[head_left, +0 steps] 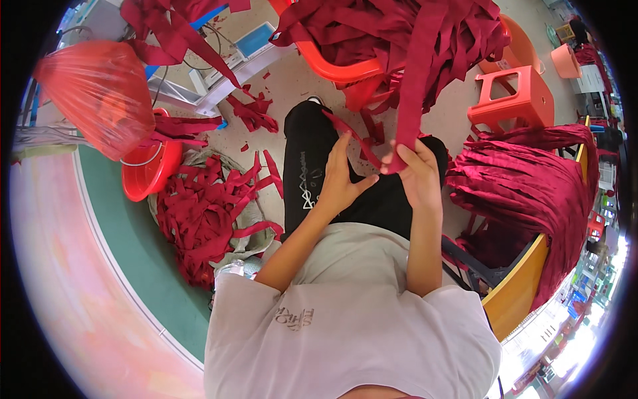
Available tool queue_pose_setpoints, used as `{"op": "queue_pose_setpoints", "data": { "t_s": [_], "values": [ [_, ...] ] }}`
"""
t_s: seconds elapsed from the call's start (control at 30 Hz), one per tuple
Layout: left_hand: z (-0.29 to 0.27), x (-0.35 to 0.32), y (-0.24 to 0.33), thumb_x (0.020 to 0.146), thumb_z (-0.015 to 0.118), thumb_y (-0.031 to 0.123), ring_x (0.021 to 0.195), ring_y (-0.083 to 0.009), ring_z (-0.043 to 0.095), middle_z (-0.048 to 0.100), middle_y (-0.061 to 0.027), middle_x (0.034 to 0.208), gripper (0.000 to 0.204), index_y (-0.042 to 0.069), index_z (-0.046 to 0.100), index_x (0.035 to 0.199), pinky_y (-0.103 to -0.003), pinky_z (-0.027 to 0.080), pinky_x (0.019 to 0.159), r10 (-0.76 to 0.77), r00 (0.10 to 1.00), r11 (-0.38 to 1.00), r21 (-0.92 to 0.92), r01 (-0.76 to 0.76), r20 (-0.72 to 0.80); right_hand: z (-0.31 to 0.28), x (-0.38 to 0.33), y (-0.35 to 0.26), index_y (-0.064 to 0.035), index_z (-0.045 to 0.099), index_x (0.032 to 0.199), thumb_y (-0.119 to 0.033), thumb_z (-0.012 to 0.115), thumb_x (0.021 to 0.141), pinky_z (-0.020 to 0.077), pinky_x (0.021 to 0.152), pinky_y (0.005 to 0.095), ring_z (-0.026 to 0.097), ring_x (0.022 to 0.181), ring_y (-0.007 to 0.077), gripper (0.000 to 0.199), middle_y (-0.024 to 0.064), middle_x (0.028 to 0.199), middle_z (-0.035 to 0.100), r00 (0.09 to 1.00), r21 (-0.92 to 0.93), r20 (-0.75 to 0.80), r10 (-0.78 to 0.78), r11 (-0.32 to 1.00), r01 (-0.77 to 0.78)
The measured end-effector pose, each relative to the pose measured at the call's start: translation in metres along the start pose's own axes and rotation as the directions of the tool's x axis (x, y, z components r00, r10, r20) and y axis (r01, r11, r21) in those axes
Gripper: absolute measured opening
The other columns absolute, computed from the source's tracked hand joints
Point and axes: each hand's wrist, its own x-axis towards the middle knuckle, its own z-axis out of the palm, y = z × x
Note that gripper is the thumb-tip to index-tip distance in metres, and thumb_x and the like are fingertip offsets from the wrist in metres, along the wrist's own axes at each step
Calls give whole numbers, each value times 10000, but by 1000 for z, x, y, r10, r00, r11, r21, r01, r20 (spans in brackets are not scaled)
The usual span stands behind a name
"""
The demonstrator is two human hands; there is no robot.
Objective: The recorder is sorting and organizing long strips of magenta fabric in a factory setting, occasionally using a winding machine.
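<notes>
A long dark red fabric strip point(414, 86) hangs from the heap at the far edge down to my right hand point(419, 174). The fingers of that hand are closed around it, above my lap. From there the strip loops left, and its other part passes by the fingertips of my left hand point(341, 183). My left hand has its fingers stretched up and its thumb apart, with nothing gripped between them. The heap of red strips point(359, 33) lies on a red plastic stool point(322, 63) in front of my knees.
A pile of red strips point(199, 219) lies on a grey sack at left, near a red bucket point(143, 176) and a full red plastic bag point(100, 93). On the right, a thick bundle of red strips point(518, 179) drapes over a yellow-edged chair point(518, 289), near a red stool point(512, 100).
</notes>
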Motion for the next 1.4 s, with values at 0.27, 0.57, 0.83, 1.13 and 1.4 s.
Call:
{"op": "queue_pose_setpoints", "data": {
  "t_s": [0.27,0.57,0.83,1.13,1.4],
  "values": [
    [22,-6,-19,744,778,170,1250,-382,451,512,-199,1317,505,97,608,1214,-458,381,1024,168,967,978,90,-188,191,-9,-37,-11,38,556,1113,-63,518,956,555,708,361,670,695,261,191,150,827,671,1000,99,-5,-15,995,15],
    [-124,-26,15,912,662,247,525,-48,497,560,16,597,279,22,648,748,-212,355,485,-339,662,845,-94,526,668,-70,-61,-79,0,469,1338,-98,505,976,380,708,262,387,595,70,377,-41,665,365,909,384,-101,-404,827,410],
    [-216,-60,41,915,579,393,1414,-350,305,419,-157,1481,509,10,580,1251,-454,243,1181,-221,928,63,-954,-292,-299,-125,-76,-133,1,515,1179,-29,503,982,461,845,288,475,683,93,199,-15,709,420,710,349,-322,-626,619,704],
    [-301,-89,-13,953,569,235,637,-129,388,397,-25,751,352,-37,572,1176,-268,388,594,-382,848,104,-929,-356,-368,-239,-102,-97,-49,517,1366,-48,489,934,547,836,376,648,893,220,433,78,1022,651,495,-157,-733,-466,825,543],
    [-340,-117,-85,991,517,164,499,-88,248,394,-24,711,185,26,534,869,-237,189,420,-650,635,440,-888,-134,-418,-290,-121,-76,-27,573,1217,-58,493,957,504,714,319,519,642,167,274,20,720,507,590,141,-783,-198,867,478]
  ]
}}
